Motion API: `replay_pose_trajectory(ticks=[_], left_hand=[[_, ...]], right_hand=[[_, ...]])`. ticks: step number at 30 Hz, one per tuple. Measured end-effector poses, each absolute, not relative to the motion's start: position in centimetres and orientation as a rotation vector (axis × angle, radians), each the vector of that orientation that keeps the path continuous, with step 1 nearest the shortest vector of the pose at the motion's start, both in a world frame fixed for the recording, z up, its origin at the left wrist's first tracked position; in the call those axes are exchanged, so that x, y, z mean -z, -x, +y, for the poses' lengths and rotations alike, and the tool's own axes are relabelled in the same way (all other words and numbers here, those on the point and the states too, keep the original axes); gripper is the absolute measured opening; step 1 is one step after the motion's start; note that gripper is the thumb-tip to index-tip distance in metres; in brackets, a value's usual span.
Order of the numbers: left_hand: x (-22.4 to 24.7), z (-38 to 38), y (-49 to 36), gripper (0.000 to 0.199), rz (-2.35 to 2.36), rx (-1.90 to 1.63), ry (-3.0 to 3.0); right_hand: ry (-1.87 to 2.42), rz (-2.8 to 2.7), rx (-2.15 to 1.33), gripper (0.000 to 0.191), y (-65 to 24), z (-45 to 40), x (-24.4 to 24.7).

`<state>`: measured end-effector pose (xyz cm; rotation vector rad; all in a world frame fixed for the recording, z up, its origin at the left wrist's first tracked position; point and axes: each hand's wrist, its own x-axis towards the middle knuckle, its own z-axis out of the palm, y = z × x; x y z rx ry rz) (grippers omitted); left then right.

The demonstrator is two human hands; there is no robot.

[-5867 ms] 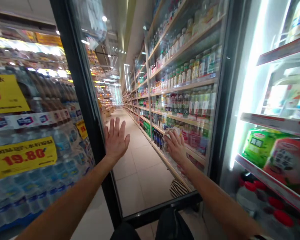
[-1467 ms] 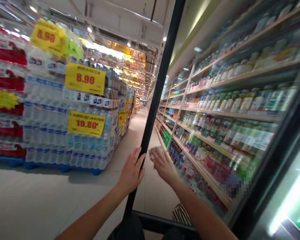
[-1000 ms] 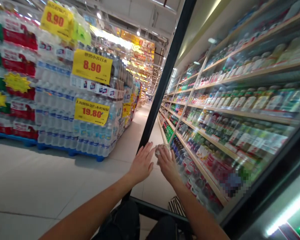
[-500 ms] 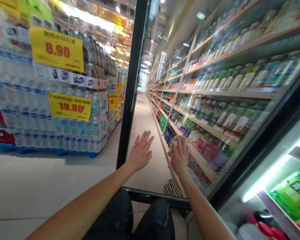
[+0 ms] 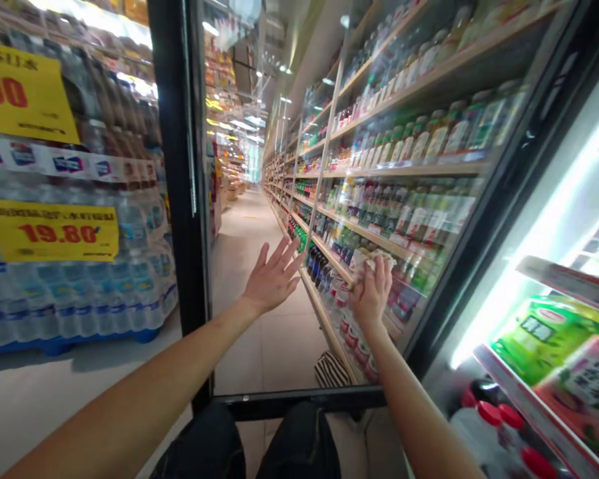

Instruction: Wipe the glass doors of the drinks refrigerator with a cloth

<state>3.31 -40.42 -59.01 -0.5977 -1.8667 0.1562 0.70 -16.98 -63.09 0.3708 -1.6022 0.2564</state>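
Head camera: the right hand (image 5: 372, 298) holds a crumpled pale cloth (image 5: 374, 255) beneath bent fingers, edges showing past their tips (the left hand (image 5: 271, 278) spreads its fingers).

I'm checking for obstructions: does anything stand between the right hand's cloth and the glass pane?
Nothing visible does: the right hand holds the cloth toward the glass pane, and the left hand is off to one side.

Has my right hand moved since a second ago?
Yes. Your right hand has moved rightward, farther from the black left door frame.
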Motion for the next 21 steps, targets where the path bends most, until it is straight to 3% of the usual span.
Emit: replay_pose_trajectory(ticks=[9,14,19,21], left_hand=[[59.3,-40.6,-2.7,0.052,-1.854,-0.174,0.55],[59.5,-40.6,-2.6,0.049,-1.833,-0.116,0.557],[59.5,-40.8,-2.4,0.047,-1.804,-0.076,0.577],[59.6,-40.9,-2.3,0.047,-1.795,-0.065,0.586]], right_hand=[[-0.459,-1.606,-0.161,0.033,0.2,-16.4,62.5],[-0.032,-1.402,-0.399,0.043,1.8,-12.9,60.8],[-0.429,-1.601,-0.161,0.041,1.4,-12.5,60.8],[-0.278,-1.571,-0.22,0.043,1.6,-11.4,60.5]])
